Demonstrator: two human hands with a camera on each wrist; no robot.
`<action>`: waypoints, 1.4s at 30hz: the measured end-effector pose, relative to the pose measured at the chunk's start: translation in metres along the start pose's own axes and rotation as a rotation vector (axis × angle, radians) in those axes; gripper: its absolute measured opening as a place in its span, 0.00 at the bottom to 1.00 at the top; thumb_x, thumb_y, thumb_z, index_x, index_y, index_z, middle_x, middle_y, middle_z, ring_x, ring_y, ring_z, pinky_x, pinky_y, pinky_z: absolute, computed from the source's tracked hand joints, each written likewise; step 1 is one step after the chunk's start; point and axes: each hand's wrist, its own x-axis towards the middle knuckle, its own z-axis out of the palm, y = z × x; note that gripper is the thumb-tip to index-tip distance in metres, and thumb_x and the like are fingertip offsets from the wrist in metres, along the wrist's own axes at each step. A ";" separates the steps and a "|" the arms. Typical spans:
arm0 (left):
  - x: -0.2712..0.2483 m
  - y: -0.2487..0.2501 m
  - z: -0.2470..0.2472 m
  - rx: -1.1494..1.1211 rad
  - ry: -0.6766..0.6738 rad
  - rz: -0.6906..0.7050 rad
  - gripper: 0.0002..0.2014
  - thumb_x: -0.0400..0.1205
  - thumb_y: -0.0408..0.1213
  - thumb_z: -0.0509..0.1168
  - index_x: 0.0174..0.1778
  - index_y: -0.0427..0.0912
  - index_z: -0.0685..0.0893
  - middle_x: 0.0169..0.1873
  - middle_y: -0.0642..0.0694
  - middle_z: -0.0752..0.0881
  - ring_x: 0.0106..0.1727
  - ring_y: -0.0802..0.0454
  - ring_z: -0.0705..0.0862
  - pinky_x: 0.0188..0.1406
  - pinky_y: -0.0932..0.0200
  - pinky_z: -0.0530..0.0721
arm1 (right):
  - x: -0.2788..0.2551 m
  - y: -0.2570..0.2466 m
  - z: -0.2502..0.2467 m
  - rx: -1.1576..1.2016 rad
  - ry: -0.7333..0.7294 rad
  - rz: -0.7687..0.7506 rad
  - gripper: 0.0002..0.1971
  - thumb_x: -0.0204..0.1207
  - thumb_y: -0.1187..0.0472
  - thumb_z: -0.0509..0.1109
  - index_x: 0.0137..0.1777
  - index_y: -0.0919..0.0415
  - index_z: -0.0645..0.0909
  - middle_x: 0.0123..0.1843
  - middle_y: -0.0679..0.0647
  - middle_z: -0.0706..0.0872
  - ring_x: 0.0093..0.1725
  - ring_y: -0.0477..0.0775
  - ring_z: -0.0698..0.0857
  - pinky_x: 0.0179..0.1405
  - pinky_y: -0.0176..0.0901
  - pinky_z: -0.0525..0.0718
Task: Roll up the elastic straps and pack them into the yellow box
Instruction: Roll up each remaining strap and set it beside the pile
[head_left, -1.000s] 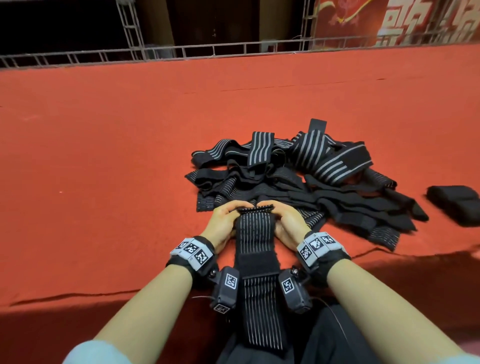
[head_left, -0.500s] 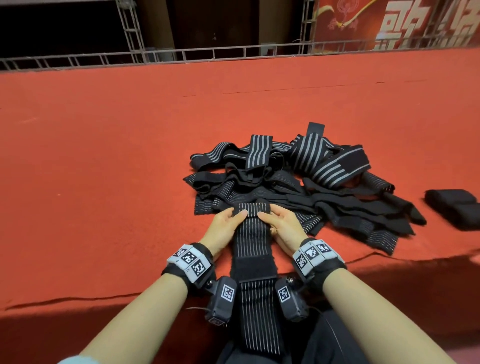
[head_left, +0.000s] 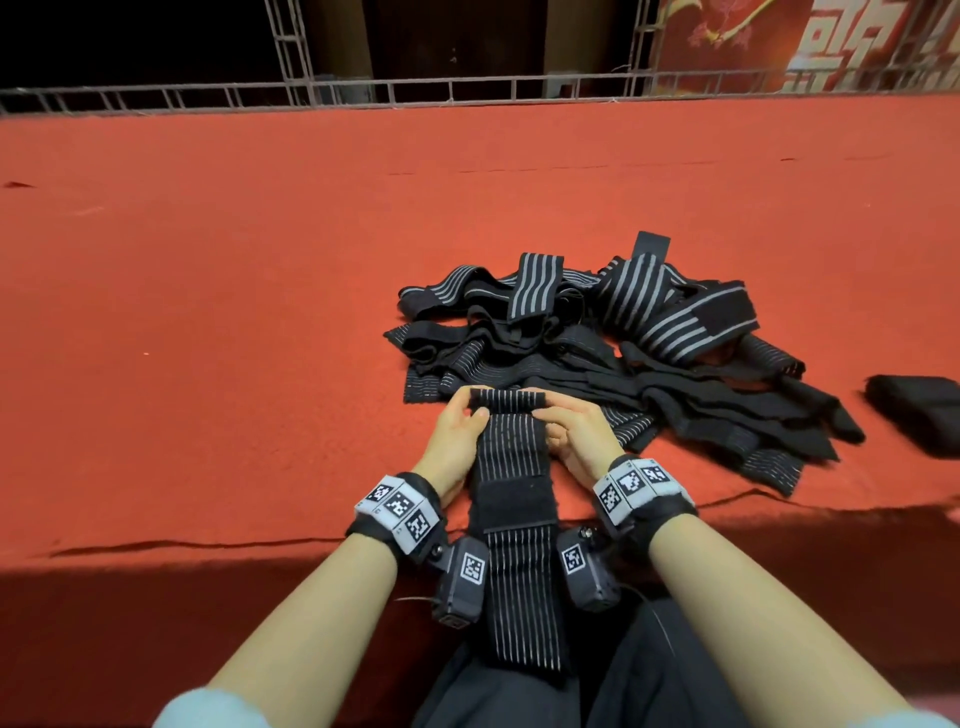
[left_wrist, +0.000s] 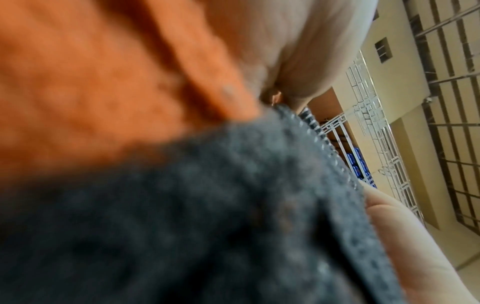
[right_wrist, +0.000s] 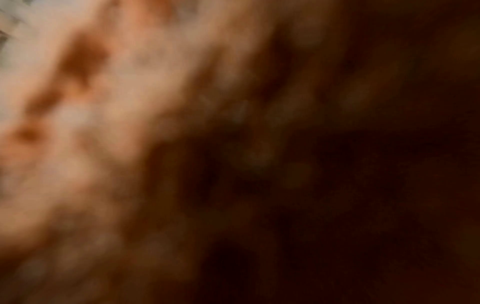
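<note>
Item: one elastic strap (head_left: 511, 452), black with fine pale lengthwise lines, in hand.

Grip: left hand (head_left: 460, 441) and right hand (head_left: 574, 434) pinch the strap's far end from either side, thumbs and fingers curled on a small first roll (head_left: 508, 400) no thicker than a turn or two. Neither hand holds anything else.

Lie of the strap: its long axis runs straight back from the grip toward the person, over the edge of the red cloth (head_left: 260, 312) and down between the wrists onto the lap. A plain black fastening patch (head_left: 517, 506) crosses it just behind the grip. The roll's own axis lies crosswise, hand to hand. Both hands stand equally near; neither leads.

Judgement: rolling has only begun; the unrolled length all lies on the near side of the grip, so the roll must travel back toward the body.

Stock remaining: a loose heap of straps (head_left: 597, 353) directly beyond the grip, touching or nearly so. A dark bundle (head_left: 919, 415) well off to the right.

Yellow box: not in view.

Wrist views: too blurred to add detail.
</note>
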 end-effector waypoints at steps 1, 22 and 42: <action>-0.001 -0.001 -0.001 0.005 0.012 0.012 0.12 0.86 0.24 0.53 0.53 0.42 0.80 0.48 0.44 0.85 0.47 0.50 0.84 0.51 0.50 0.83 | -0.001 -0.002 0.002 0.006 0.007 0.005 0.16 0.76 0.78 0.56 0.56 0.73 0.83 0.27 0.51 0.80 0.21 0.40 0.74 0.20 0.29 0.72; -0.015 -0.008 -0.002 0.026 -0.013 0.112 0.08 0.84 0.36 0.65 0.58 0.40 0.83 0.53 0.44 0.90 0.56 0.49 0.89 0.55 0.57 0.86 | -0.025 0.015 0.002 -0.062 0.034 -0.103 0.13 0.82 0.67 0.65 0.64 0.69 0.79 0.57 0.65 0.88 0.56 0.60 0.88 0.57 0.50 0.86; -0.017 -0.006 0.001 0.093 -0.057 0.101 0.10 0.85 0.26 0.59 0.56 0.42 0.82 0.45 0.43 0.89 0.44 0.56 0.88 0.43 0.63 0.84 | -0.033 0.005 0.000 -0.054 0.068 -0.055 0.15 0.80 0.75 0.58 0.51 0.60 0.85 0.43 0.56 0.89 0.39 0.51 0.87 0.39 0.42 0.84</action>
